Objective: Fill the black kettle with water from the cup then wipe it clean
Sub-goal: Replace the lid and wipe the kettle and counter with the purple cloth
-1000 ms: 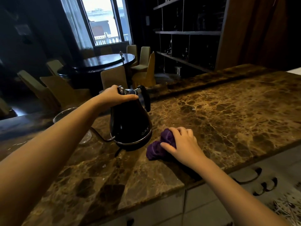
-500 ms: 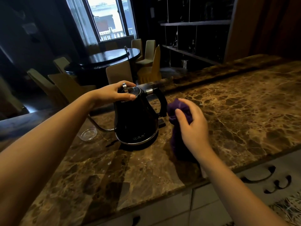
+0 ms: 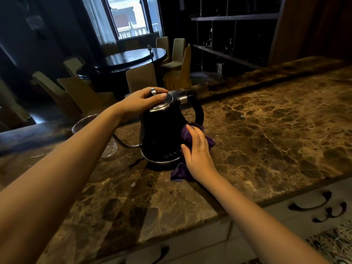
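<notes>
- The black kettle (image 3: 162,134) stands upright on the marble counter (image 3: 266,130).
- My left hand (image 3: 141,101) lies flat on its lid, hiding most of the knob.
- My right hand (image 3: 198,151) presses a purple cloth (image 3: 187,134) against the kettle's right side, fingers closed on it.
- Left of the kettle, a clear cup (image 3: 83,124) is half hidden behind my forearm.

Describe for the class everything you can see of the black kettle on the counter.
The black kettle stands upright on the brown marble counter. Its glossy body widens downward to a silver band with a small logo near the base. It has a metal-rimmed lid, a black loop handle on its right and a thin gooseneck spout on its left. The left hand rests on the lid; the right hand presses a purple cloth against its lower right side.
</notes>
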Available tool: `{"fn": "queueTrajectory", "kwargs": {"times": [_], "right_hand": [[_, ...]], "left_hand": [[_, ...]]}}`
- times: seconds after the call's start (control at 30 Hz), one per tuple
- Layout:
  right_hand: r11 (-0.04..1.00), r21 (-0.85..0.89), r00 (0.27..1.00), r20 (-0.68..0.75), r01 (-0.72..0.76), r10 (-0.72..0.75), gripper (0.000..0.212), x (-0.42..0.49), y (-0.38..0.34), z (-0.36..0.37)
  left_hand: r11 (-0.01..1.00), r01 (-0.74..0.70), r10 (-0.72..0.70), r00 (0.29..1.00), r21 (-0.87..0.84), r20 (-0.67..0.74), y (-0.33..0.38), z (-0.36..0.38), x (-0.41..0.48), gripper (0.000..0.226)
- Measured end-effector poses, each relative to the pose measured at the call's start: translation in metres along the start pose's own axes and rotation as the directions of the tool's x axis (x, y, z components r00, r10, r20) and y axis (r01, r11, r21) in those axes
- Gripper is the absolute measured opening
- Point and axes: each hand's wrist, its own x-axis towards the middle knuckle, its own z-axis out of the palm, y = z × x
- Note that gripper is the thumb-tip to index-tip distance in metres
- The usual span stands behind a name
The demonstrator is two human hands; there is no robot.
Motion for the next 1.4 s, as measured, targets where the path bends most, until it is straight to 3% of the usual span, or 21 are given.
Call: {"fn": "queueTrajectory", "kwargs": {"times": [0.13, 0.27, 0.33, 0.4, 0.47, 0.53, 0.67, 0.8, 1.03, 1.23, 1.4], "right_hand": [[0.989, -0.122, 0.972, 0.213, -0.078, 0.103, 0.052, 0.002, 0.013, -0.025], [0.917, -0.399, 0.899, 0.398, -0.011, 0.184, 0.037, 0.006, 0.009, -0.055], [0.920, -0.387, 0.952, 0.252, -0.063, 0.171, 0.038, 0.002, 0.002, -0.058], [0.967, -0.236, 0.995, 0.003, -0.098, 0.101, 0.040, -0.001, -0.014, -0.051], [0.985, -0.170, 0.996, -0.086, -0.009, -0.005, 0.044, -0.003, -0.034, -0.033], [0.960, -0.256, 0.993, -0.002, 0.111, -0.116, 0.052, -0.012, -0.047, -0.007], [0.810, -0.507, 0.956, 0.163, 0.294, -0.245, 0.054, -0.030, -0.045, 0.017], [0.790, -0.429, 0.872, 0.416, 0.437, -0.256, 0.042, -0.041, -0.025, 0.008], [0.841, -0.519, 0.975, 0.220, 0.149, -0.037, 0.040, -0.038, 0.007, -0.045], [0.853, -0.521, 0.990, 0.135, 0.040, 0.036, 0.040, -0.027, 0.035, -0.079], [0.907, -0.416, 0.998, -0.037, -0.058, 0.048, 0.038, -0.013, 0.038, -0.089]], "left_hand": [[0.999, -0.022, 0.021, 1.000, -0.037, -0.011, -0.001, 0.001, -0.001, 0.036], [0.997, -0.017, 0.019, 1.000, -0.071, 0.017, -0.002, 0.000, -0.001, 0.036], [0.998, -0.019, 0.020, 1.000, -0.063, 0.015, -0.002, -0.001, -0.001, 0.037], [0.999, -0.027, 0.027, 1.000, -0.036, 0.003, -0.003, -0.001, 0.000, 0.036], [0.998, -0.037, 0.037, 0.999, -0.044, -0.008, -0.003, 0.000, 0.001, 0.033], [0.998, -0.039, 0.038, 0.999, -0.049, -0.006, -0.005, 0.000, 0.004, 0.032], [0.999, -0.043, 0.043, 0.999, -0.018, 0.023, -0.007, -0.004, 0.006, 0.037], [0.999, -0.036, 0.035, 0.997, 0.018, 0.061, -0.005, -0.007, 0.006, 0.038], [0.998, -0.044, 0.041, 0.997, 0.051, 0.061, -0.006, -0.009, 0.007, 0.034], [0.989, -0.045, 0.032, 0.995, 0.141, 0.094, -0.004, -0.015, 0.007, 0.056], [0.940, -0.102, 0.129, 0.990, 0.325, -0.064, 0.001, -0.014, 0.005, 0.066]]}}
